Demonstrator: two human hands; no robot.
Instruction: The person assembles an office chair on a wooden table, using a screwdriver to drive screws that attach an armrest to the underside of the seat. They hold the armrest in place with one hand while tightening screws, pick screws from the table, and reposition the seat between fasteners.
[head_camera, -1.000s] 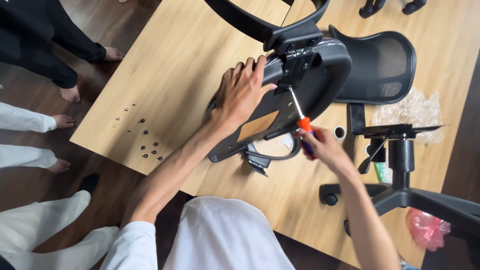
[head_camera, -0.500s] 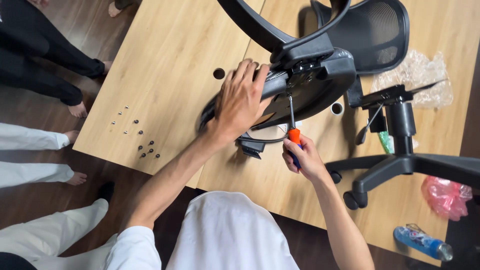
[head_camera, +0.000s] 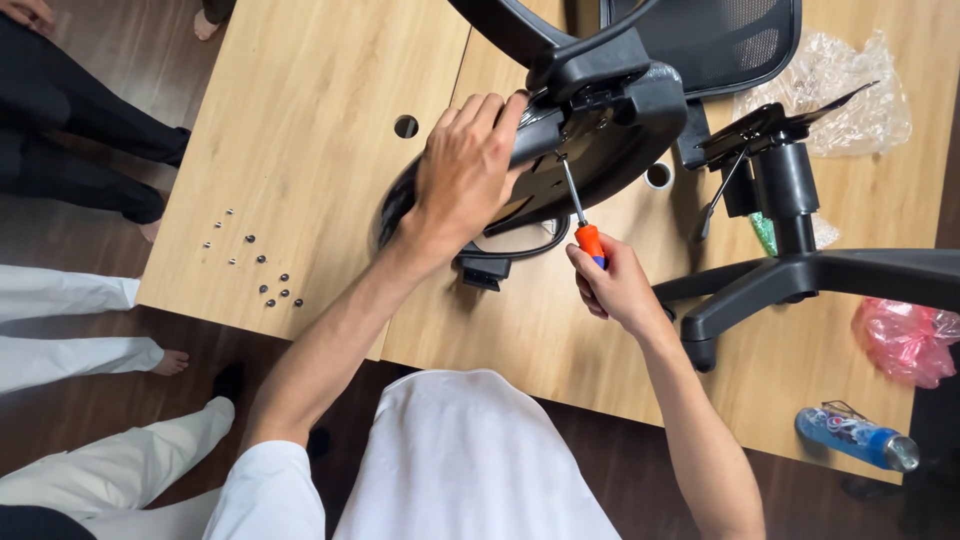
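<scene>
My left hand (head_camera: 465, 165) lay spread, palm down, over the edge of the black chair seat (head_camera: 600, 140), arm stretched forward across the wooden surface (head_camera: 300, 130). My right hand (head_camera: 612, 285) was curled shut around the orange handle of the screwdriver (head_camera: 580, 215), wrist bent upward. The tip vanished among the black fittings under the seat, so the screw could not be made out. The screwdriver stood between my hands, its long axis running from my grip up and slightly left, blade pointing away from me into the seat.
</scene>
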